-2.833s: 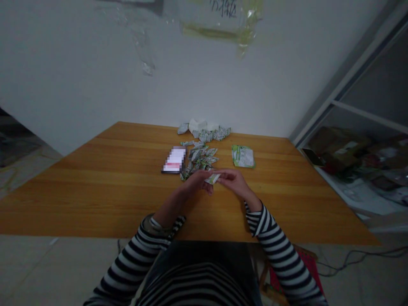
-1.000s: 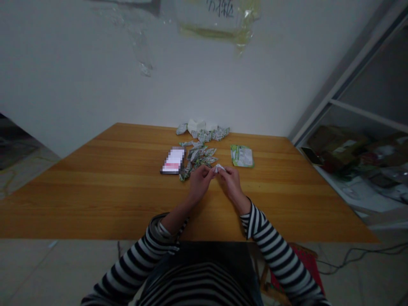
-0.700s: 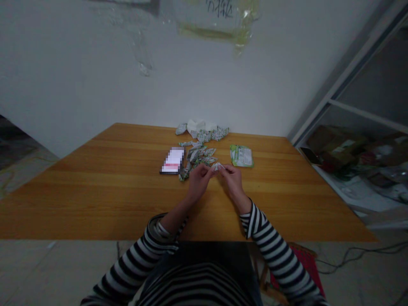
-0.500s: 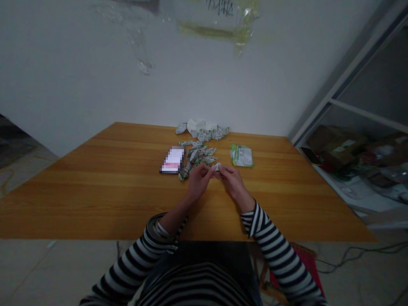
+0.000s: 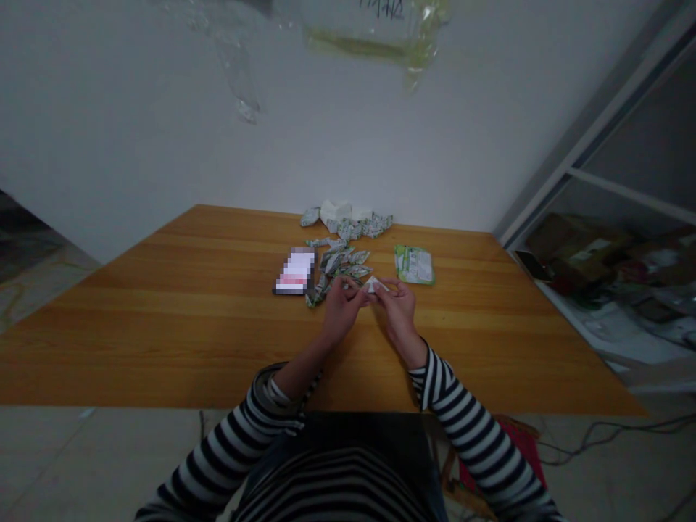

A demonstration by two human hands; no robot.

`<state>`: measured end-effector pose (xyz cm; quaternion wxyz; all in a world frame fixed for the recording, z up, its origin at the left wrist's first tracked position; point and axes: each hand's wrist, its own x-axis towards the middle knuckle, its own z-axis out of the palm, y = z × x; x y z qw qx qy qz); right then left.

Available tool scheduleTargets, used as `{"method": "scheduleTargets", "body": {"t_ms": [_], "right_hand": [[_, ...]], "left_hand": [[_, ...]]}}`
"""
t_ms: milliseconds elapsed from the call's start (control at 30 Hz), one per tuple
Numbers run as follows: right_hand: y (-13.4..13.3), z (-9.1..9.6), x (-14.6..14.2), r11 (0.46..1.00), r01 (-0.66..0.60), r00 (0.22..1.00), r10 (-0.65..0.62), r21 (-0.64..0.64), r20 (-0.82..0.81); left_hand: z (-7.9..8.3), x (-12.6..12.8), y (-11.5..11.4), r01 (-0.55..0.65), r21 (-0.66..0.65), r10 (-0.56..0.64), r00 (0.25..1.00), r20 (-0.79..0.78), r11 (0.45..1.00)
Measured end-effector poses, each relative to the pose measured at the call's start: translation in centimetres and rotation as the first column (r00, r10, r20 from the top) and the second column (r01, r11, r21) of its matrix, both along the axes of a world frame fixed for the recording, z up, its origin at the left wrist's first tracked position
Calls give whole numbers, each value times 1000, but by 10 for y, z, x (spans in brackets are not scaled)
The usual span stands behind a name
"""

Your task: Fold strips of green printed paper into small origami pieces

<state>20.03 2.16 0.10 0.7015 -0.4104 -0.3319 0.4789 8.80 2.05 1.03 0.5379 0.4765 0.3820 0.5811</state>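
Between my two hands, above the wooden table [image 5: 217, 326], is a small whitish folded piece of paper or wrapper [image 5: 374, 284]; its exact kind is too small to tell. My left hand [image 5: 342, 308] pinches its left side with thumb and fingers. On the right side, my right hand [image 5: 399, 308] grips it with its fingers bent. Just beyond my left hand lies a heap of crumpled green-and-white printed wrappers [image 5: 337, 259]. To the left of that heap a phone [image 5: 295, 272] lies flat with its screen lit.
A green-and-white packet [image 5: 416, 264] lies flat right of the heap. More crumpled wrappers and white tissue [image 5: 337, 212] rest at the table's back edge against the wall [image 5: 348, 145]. A shelf with boxes [image 5: 592, 250] stands at the right.
The whitish piece now shows a larger, pointed face between my fingers. My right hand has turned slightly and its fingers have shifted. The objects on the table stay in place.
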Motion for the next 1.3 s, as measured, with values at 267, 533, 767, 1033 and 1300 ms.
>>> {"method": "scheduleTargets", "body": {"t_ms": [267,533,767,1033,1300], "right_hand": [[-8,-3,-4,999,-46,995,47,-11,91],[2,10,-10,979,-184,850,114,87,515],[18,7,-17,957,-289,759,231,-3,609],[3,-2,-33,955,-250,882,293,-162,369],[0,-2,-24,891,-395,888,433,-224,157]], "left_hand": [[-4,-14,5,146,18,-132,936,-325,989],[12,-57,23,237,83,-84,618,-781,968],[16,-71,32,288,36,-150,597,-788,957],[11,-80,25,282,157,1,483,-876,947],[-4,-83,16,392,280,64,481,-874,876]]}}
